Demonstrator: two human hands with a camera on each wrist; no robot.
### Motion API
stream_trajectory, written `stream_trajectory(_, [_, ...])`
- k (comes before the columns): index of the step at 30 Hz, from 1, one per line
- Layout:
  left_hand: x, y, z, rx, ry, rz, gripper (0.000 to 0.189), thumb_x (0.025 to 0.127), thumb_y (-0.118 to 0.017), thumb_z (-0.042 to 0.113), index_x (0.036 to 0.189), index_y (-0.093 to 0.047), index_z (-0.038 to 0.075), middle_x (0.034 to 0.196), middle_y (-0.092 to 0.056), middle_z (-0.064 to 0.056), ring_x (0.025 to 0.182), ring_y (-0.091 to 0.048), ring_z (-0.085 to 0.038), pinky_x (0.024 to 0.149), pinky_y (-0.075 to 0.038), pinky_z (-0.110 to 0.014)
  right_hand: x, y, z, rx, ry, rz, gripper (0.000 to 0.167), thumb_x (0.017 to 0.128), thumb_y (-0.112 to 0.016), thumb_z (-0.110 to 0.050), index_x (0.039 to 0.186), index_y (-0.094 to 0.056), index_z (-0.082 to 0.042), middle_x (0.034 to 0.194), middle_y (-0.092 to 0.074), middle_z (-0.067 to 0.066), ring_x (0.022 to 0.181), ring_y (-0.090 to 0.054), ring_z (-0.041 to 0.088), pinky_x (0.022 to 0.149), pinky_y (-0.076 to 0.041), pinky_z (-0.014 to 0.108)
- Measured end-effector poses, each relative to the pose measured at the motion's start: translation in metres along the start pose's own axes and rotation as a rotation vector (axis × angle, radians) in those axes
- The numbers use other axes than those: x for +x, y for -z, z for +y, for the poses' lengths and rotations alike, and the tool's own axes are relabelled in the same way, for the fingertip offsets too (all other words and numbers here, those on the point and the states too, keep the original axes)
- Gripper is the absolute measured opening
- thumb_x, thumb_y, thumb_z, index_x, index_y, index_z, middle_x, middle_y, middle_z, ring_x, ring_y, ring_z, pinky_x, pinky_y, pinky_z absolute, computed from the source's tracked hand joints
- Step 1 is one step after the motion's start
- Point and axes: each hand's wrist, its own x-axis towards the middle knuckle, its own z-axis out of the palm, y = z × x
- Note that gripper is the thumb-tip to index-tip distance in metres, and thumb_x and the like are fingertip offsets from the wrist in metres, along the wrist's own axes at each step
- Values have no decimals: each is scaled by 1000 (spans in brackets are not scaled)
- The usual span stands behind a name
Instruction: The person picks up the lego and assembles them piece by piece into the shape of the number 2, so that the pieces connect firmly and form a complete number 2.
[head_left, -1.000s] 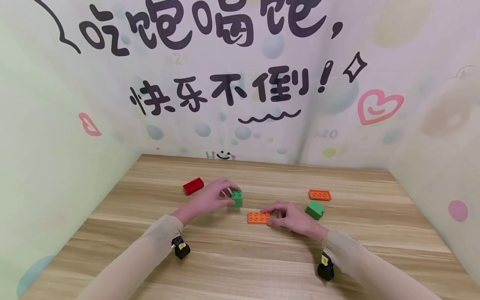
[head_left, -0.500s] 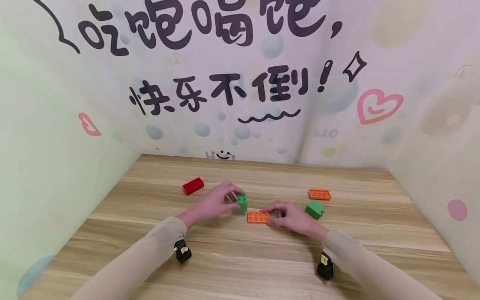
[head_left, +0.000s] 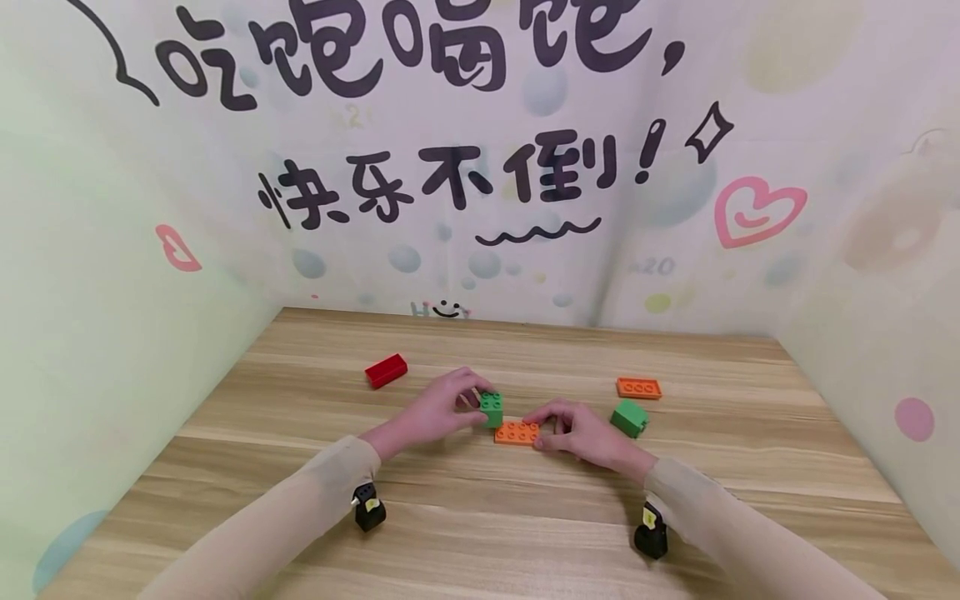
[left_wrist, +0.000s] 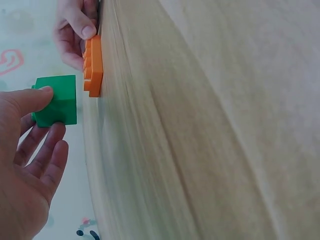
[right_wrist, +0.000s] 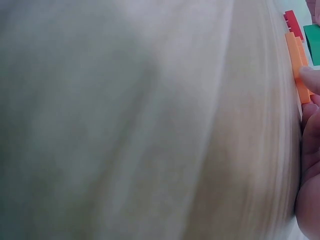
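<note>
My left hand (head_left: 442, 407) pinches a green toy building brick (head_left: 491, 408), studs up, between thumb and fingers. In the left wrist view that green brick (left_wrist: 59, 100) hangs above the table, apart from the orange brick. The flat orange brick (head_left: 516, 433) lies studs up on the table, just right of and nearer than the green one. My right hand (head_left: 588, 435) holds its right end between thumb and fingers. In the right wrist view the orange brick (right_wrist: 296, 65) shows at the right edge, the thumb on it and most of the hand cut off.
A second green brick (head_left: 630, 418) lies on its side right of my right hand. Behind it an orange brick (head_left: 639, 388) rests with its hollow underside up. A red brick (head_left: 387, 371) lies at the back left. The wooden table (head_left: 480, 533) meets printed cloth walls.
My left hand has carried the green brick right and a little nearer, up to the left end of the orange brick. The right hand and the orange brick have stayed in place.
</note>
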Motion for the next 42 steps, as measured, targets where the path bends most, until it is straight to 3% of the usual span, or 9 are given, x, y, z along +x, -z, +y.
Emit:
stream_trajectory(5, [0, -2, 1, -7, -4, 18, 39, 88, -74, 10, 125, -63, 13, 112, -61, -3, 99, -64, -15, 87, -55, -25, 0, 0, 0, 6, -1, -1, 32, 86, -76, -35, 117, -69, -34, 87, -58, 5, 51, -46, 9, 45, -42, 25])
stream_trajectory(12, [0, -7, 2, -59, -17, 13, 38, 88, -73, 9, 125, -63, 12, 113, -61, -6, 101, -65, -24, 90, -56, -34, 0, 0, 1, 7, -2, 2, 32, 86, -76, -35, 117, -69, -33, 85, -58, 5, 50, -45, 9, 44, -41, 25])
stream_trajectory(35, [2, -17, 0, -33, -34, -10, 39, 88, -74, 13, 126, -63, 13, 111, -61, -3, 99, -65, -15, 87, -56, -24, -1, 1, -2, 6, -3, -1, 33, 86, -76, -34, 118, -68, -32, 92, -60, 4, 51, -47, 9, 45, -41, 25])
stream_trajectory(42, [2, -20, -1, -61, -43, -27, 39, 89, -73, 13, 126, -62, 14, 111, -60, -3, 99, -64, -14, 87, -56, -27, -2, 2, -5, 18, 4, -5, 32, 87, -76, -32, 118, -68, -30, 90, -61, 3, 52, -47, 8, 45, -42, 25])
